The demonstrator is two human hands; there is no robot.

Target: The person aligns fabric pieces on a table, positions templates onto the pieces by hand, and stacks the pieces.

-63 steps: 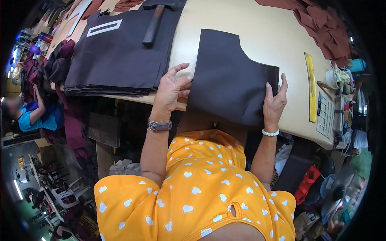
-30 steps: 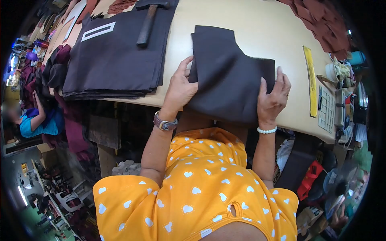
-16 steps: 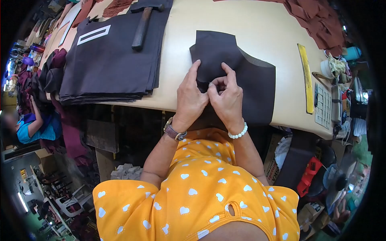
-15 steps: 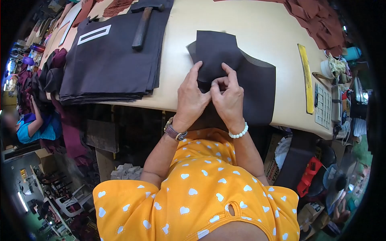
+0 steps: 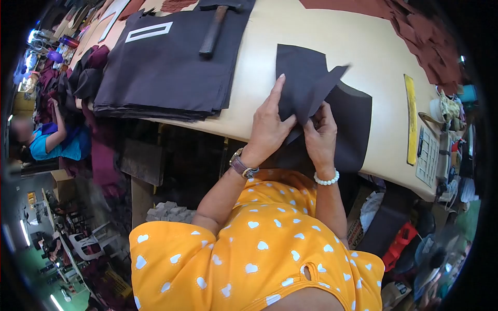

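A dark fabric piece (image 5: 300, 67) lies at the table's front edge, with part of it lifted into a raised fold and the rest flat to the right. My left hand (image 5: 267, 127) rests on its left side, index finger stretched out along the cloth and thumb apart, near the fold. With bent fingers my right hand (image 5: 321, 136) pinches the cloth at the base of the fold; its fingertips are partly covered. Left of my hands lies a stack of dark fabric sheets (image 5: 161, 78), bearing a hammer (image 5: 213, 33) and a white rectangular frame (image 5: 149, 32).
The pale table (image 5: 264, 67) carries reddish-brown fabric pieces (image 5: 423, 44) at the far right. A yellow strip (image 5: 411, 119) and a slotted grey template (image 5: 427, 155) lie along the right edge. Another person (image 5: 57, 140) in blue is at the far left beside maroon cloth (image 5: 106, 155).
My right hand has lifted part of the fabric into a fold, which now stands up toward the right. My left index finger has straightened over the cloth. The camera view has shifted slightly.
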